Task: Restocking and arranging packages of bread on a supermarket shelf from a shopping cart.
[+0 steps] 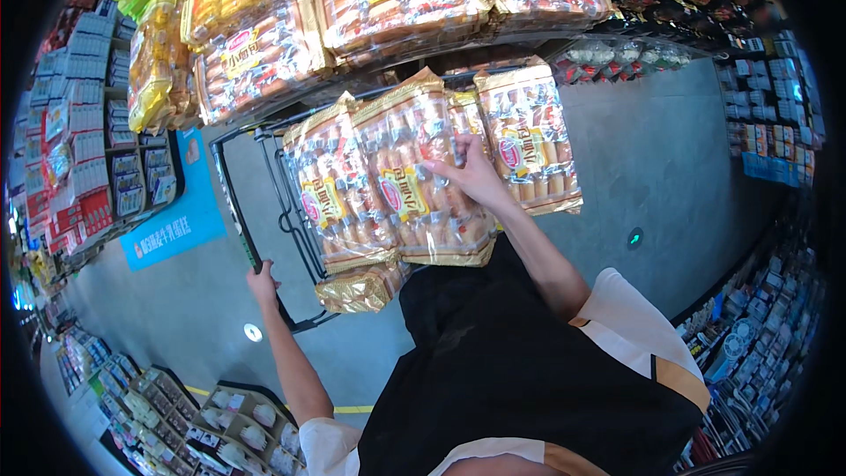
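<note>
My left hand [263, 284] is closed round the dark handle bar [236, 211] of a black-framed cart [286, 203]. On the cart lie large clear packs of small bread rolls with gold crimped edges. My right hand [476, 174] rests at the right edge of the middle bread pack [392, 220], thumb and fingers apart, touching the wrapper. Another bread pack [330, 229] lies to its left, and a third pack [529, 150] is to the right of my hand. A further pack [361, 289] shows only partly, under the left ones.
Ahead stands a display piled with bread packs [401, 0], close against the cart. Stocked shelves [88, 123] line the left side, with a blue floor sticker [167, 234] beside them. Low bins [242, 423] stand at the lower left. More shelves [762, 344] run along the right of the grey floor [617, 150].
</note>
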A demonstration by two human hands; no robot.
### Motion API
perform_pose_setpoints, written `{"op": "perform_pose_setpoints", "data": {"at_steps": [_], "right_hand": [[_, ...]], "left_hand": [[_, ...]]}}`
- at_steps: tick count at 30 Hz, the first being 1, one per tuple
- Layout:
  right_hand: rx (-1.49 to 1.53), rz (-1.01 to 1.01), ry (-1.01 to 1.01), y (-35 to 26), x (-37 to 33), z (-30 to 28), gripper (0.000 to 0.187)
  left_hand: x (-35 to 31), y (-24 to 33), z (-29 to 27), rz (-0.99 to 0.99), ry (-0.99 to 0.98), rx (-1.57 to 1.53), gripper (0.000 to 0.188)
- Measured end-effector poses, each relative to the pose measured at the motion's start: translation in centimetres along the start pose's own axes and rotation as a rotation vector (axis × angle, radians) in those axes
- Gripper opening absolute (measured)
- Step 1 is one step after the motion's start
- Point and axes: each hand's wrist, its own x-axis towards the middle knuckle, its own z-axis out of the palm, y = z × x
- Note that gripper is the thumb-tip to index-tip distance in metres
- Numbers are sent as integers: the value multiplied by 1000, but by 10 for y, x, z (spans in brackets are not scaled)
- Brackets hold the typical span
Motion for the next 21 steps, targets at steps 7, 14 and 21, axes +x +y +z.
{"op": "perform_pose_setpoints", "data": {"at_steps": [7,14,21], "right_hand": [[72,158,-205,24,28,-20,100],[387,143,-164,16,23,-54,86],[956,-69,191,-27,38,-199,44]], "left_hand": [[-4,-3,3,-5,-30,0,20],[5,-15,-1,-26,-20,-5,21],[10,-18,0,-17,-29,-28,20]]}}
